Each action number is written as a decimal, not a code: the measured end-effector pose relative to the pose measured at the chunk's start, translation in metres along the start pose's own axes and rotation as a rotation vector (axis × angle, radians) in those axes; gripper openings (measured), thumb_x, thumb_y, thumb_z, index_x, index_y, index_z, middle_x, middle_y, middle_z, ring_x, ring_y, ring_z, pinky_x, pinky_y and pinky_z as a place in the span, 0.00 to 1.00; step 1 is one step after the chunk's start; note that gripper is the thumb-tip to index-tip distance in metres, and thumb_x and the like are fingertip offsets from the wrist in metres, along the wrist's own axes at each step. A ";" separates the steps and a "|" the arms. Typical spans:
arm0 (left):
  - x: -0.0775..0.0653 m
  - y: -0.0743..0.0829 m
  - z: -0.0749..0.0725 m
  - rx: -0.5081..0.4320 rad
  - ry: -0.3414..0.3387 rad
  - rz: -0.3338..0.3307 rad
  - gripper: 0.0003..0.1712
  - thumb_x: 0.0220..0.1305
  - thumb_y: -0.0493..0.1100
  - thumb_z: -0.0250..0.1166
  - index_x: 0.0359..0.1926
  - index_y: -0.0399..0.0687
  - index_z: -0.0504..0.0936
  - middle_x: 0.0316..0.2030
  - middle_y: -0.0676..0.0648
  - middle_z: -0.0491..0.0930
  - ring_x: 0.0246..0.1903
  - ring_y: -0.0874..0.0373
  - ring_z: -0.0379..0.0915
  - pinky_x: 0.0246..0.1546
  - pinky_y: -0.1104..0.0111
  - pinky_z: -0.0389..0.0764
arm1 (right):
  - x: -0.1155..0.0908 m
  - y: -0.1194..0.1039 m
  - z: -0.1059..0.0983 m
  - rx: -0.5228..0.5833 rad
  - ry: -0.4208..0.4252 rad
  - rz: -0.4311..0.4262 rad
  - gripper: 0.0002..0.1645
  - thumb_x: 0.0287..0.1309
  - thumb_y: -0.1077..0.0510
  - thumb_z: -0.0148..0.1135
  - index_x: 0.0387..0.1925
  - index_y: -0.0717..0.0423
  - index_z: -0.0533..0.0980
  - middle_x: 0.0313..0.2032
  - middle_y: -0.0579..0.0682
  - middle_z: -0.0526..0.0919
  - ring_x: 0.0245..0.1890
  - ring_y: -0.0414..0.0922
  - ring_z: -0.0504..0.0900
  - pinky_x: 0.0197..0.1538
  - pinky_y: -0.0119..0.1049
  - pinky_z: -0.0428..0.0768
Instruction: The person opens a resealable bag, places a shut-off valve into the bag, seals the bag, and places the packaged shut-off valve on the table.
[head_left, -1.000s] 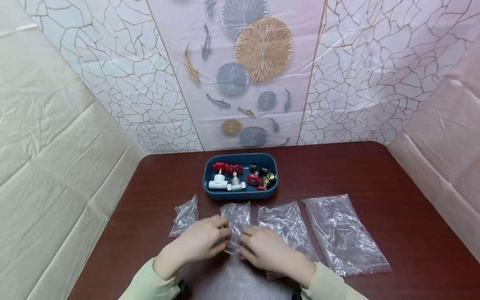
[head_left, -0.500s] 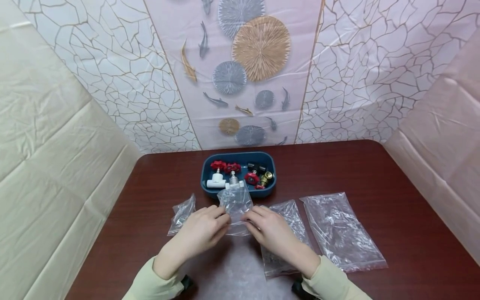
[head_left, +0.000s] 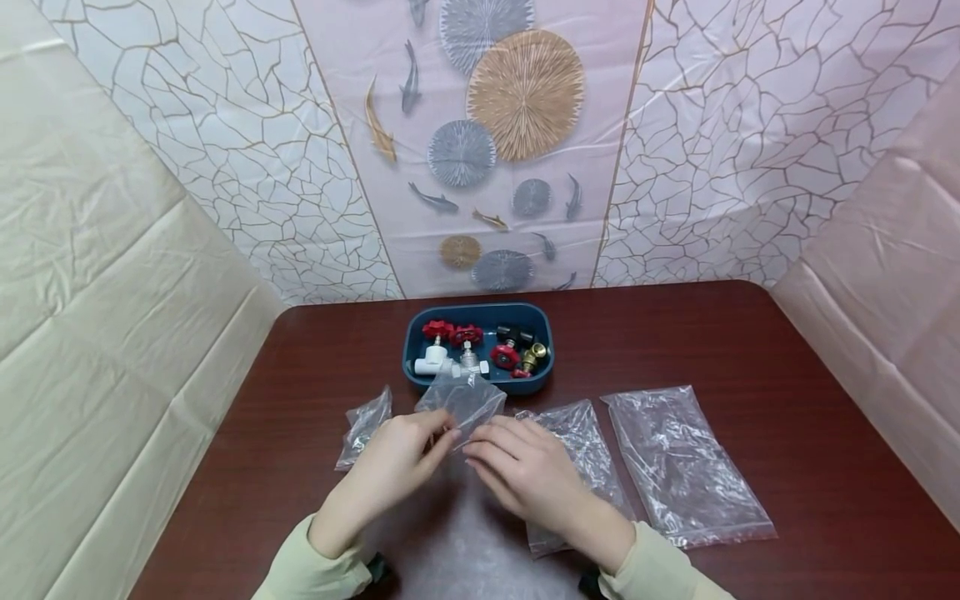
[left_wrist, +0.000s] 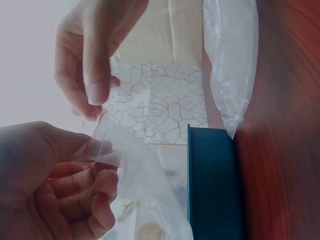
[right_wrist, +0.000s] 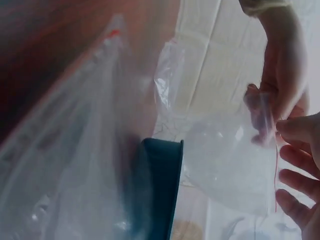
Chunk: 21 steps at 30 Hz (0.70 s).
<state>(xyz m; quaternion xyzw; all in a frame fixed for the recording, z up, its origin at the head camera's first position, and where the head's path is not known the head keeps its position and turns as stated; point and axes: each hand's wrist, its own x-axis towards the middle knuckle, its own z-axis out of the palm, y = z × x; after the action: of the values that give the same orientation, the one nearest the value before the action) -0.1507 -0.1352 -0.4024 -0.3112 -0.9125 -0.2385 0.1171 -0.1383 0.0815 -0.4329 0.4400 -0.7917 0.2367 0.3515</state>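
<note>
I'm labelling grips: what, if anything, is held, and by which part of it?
A clear plastic bag, pinched by the left hand at its red-lined edge. I cannot tell whether the right hand grips it too.

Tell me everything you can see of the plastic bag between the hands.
The plastic bag is clear, thin and lightly creased, with a red line along the edge nearest the person. Nothing shows inside. It is held above the table, overlapping the near rim of the blue tray in the head view. The left hand pinches it near the red-lined edge; the right hand is at that edge, its grip unclear.
</note>
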 end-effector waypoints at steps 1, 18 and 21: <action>0.001 0.000 0.000 -0.021 -0.002 -0.011 0.04 0.68 0.40 0.66 0.34 0.53 0.82 0.24 0.61 0.75 0.21 0.70 0.68 0.24 0.73 0.73 | 0.000 -0.001 0.001 -0.010 -0.031 -0.004 0.12 0.64 0.55 0.64 0.47 0.53 0.84 0.46 0.47 0.84 0.49 0.45 0.81 0.47 0.39 0.79; 0.001 -0.008 -0.006 0.035 0.076 -0.025 0.04 0.64 0.39 0.68 0.33 0.52 0.82 0.20 0.61 0.71 0.17 0.71 0.62 0.18 0.75 0.67 | -0.007 -0.013 0.015 0.015 -0.205 0.074 0.07 0.57 0.56 0.70 0.38 0.49 0.82 0.37 0.42 0.82 0.38 0.41 0.82 0.42 0.37 0.79; 0.000 -0.017 -0.010 0.081 0.152 -0.082 0.03 0.61 0.38 0.70 0.33 0.52 0.84 0.20 0.61 0.74 0.17 0.70 0.63 0.19 0.73 0.67 | -0.006 -0.018 0.015 0.054 -0.222 0.051 0.06 0.60 0.57 0.69 0.39 0.50 0.81 0.35 0.42 0.82 0.36 0.40 0.82 0.42 0.36 0.80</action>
<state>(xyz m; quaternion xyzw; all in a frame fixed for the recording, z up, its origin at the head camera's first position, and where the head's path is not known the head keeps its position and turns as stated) -0.1606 -0.1520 -0.3996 -0.2498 -0.9218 -0.2288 0.1886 -0.1258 0.0658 -0.4458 0.4525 -0.8301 0.2165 0.2435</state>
